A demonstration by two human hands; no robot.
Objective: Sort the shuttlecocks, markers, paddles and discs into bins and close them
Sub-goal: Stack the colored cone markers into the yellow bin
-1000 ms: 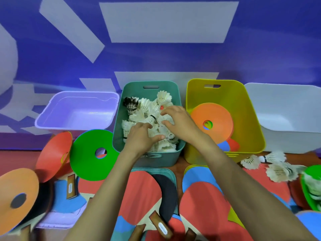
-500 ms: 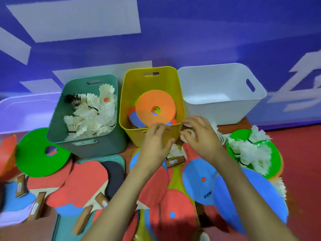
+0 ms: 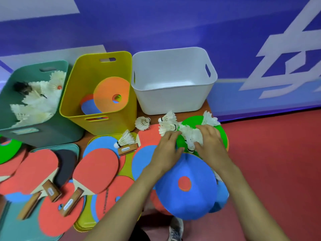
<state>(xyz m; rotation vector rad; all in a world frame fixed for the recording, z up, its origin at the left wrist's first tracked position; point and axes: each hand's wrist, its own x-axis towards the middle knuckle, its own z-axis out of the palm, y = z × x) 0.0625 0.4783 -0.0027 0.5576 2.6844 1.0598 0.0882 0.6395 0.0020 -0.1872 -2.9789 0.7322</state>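
A pile of white shuttlecocks (image 3: 190,134) lies on a green disc (image 3: 223,136) at the right. My left hand (image 3: 166,152) curls against the pile's left side, and my right hand (image 3: 211,142) grips it from the right. Loose shuttlecocks lie nearby: one (image 3: 143,122) by the yellow bin, one (image 3: 125,139) on a paddle handle, one (image 3: 209,119) behind the pile. The teal bin (image 3: 43,134) holds several shuttlecocks (image 3: 36,101). In the yellow bin (image 3: 104,122) are discs, with an orange disc (image 3: 107,94) on top. The white bin (image 3: 173,103) has nothing in it.
A large blue disc (image 3: 187,199) sits under my forearms. Red paddles (image 3: 97,167) and more discs overlap on a teal lid (image 3: 10,228) and a yellow lid (image 3: 83,226) at the front left. Another green disc (image 3: 7,152) is at the left edge. Behind the bins stands a blue wall.
Both hands left the teal bin and moved right to the shuttlecock pile on the green disc. The view swung right with them.
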